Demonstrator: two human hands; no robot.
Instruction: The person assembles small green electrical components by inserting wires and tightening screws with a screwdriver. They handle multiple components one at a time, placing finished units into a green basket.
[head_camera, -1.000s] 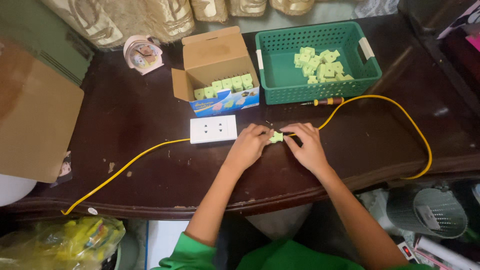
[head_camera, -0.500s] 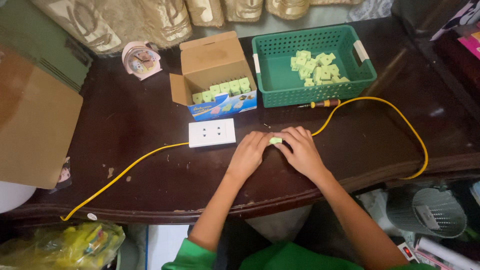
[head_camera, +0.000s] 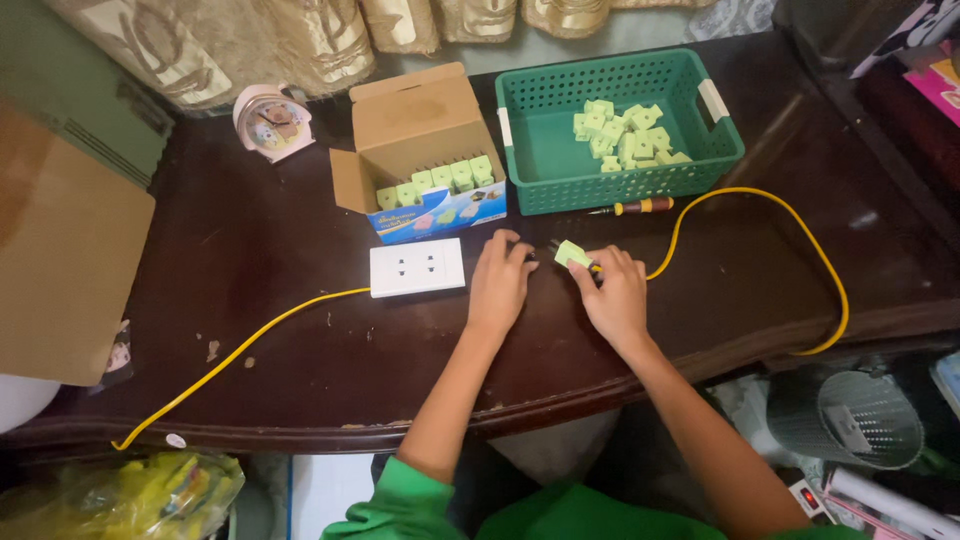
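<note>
Both hands have parted: right hand (head_camera: 612, 292) pinches green plug (head_camera: 573, 254), left hand (head_camera: 500, 280) released.

Pale green plug (head_camera: 572, 253) on a yellow cable (head_camera: 780, 215) — white socket plate (head_camera: 417, 267), teal basket (head_camera: 530, 160), dark brown table (head_camera: 300, 330).

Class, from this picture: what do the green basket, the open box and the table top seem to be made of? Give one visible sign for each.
Basket: likely moulded plastic, matt green; its walls are an even grid of small holes.
Box: cardboard, plain brown inside with a printed blue front; folded flaps stand open.
Table: probably dark varnished wood; it is glossy with reflections, a shaped front edge and pale scuffs.
</note>
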